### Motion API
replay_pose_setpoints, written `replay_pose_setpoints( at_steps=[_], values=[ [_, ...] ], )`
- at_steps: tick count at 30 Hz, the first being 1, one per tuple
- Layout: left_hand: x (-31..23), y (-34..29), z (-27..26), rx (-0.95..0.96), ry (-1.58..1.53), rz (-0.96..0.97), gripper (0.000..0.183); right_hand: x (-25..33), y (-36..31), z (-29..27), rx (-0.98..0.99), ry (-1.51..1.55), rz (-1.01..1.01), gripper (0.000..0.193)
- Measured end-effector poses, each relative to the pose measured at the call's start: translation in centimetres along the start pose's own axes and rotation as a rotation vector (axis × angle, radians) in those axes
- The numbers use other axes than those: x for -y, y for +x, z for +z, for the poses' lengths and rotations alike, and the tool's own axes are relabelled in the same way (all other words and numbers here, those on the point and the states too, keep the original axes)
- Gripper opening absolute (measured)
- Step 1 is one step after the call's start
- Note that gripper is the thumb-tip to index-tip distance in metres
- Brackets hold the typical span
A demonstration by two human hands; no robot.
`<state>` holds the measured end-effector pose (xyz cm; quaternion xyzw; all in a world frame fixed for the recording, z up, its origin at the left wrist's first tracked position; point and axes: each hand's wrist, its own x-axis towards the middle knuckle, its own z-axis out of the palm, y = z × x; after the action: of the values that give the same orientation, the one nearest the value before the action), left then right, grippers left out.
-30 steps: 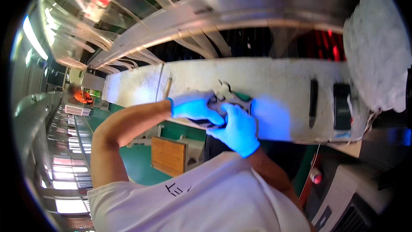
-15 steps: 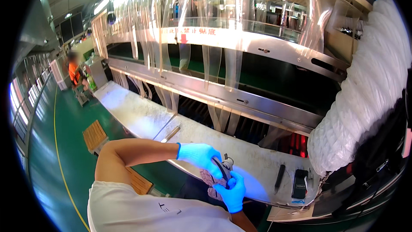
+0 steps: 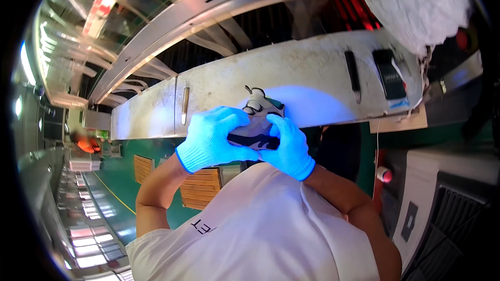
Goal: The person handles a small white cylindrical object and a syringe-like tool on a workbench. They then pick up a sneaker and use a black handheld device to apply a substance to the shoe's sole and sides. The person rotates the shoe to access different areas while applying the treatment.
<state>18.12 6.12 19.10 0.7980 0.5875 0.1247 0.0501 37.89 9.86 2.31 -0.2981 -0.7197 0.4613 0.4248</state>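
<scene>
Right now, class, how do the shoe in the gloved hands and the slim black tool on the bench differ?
The shoe is held by the left hand and the right hand, while the black tool lies untouched on the bench. The shoe is bulky and rounded; the black tool is long and narrow. The shoe mixes grey, dark and green parts; the black tool looks mostly black. Both show dark colouring.

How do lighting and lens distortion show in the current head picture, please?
Head view: the worktop is lit blue right of the shoe; head view: the gloved left hand and right hand glow blue; head view: the metal rail bows and corners are black.
</scene>
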Motion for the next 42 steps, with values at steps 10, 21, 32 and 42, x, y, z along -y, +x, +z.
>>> replay_pose_setpoints(
  at_steps=[10, 21, 32, 42],
  values=[
    [-0.6, 3.3, 0.7, 0.057, 0.05, 0.054, 0.057, 0.2, -1.3, -1.5, 0.04, 0.196, 0.308, 0.084],
    [2.3, 2.7, 0.5, 0.08, -0.017, 0.112, 0.058, -2.3, 1.1, -1.0, 0.064, 0.015, 0.135, 0.087],
    [5.3, 1.3, -0.2, 0.254, -0.464, -0.39, 0.087, -1.5, 2.7, -0.1, 0.19, -0.041, 0.24, 0.083],
    [4.8, 6.7, 0.4, 0.964, -0.345, -0.799, 0.09, -1.6, 2.9, 1.6, 0.219, -0.163, 0.14, 0.084]
  ],
)
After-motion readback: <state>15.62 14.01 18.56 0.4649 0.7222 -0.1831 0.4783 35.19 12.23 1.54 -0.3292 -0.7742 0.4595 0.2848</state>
